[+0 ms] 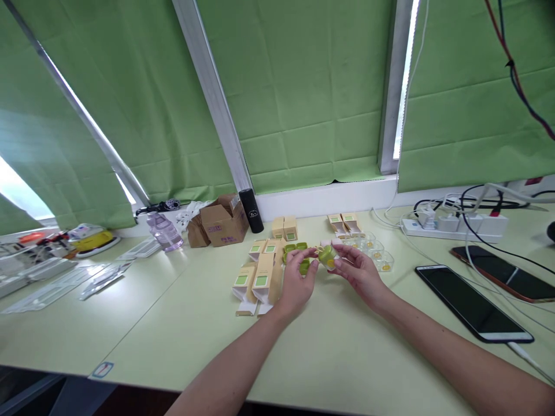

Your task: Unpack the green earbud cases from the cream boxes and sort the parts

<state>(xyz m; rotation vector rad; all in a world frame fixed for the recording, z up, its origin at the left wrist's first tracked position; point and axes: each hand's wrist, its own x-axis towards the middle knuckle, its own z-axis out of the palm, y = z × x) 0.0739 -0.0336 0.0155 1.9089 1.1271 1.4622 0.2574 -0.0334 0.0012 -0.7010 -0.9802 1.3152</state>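
My right hand (358,270) grips a small green container (326,255) with a yellow spot on its lower side. Fingertips of my left hand (298,283) pinch at its left edge, near a thin pale strand. What exactly lies under the fingertips is too small to make out. Several green lids or cups (295,247) sit just behind my left hand. Beyond my right hand stand several clear cups (384,262) with yellow spots in them. To the left of my left hand lie several beige cartons (267,271) with green squares and open flaps.
More beige cartons (284,227) stand farther back, by a black cylinder (251,211) and a brown cardboard box (224,221). A purple-tinted bottle (165,231) is at left. On the right are a phone (472,300), a second phone (505,271), cables and a power strip (453,226).
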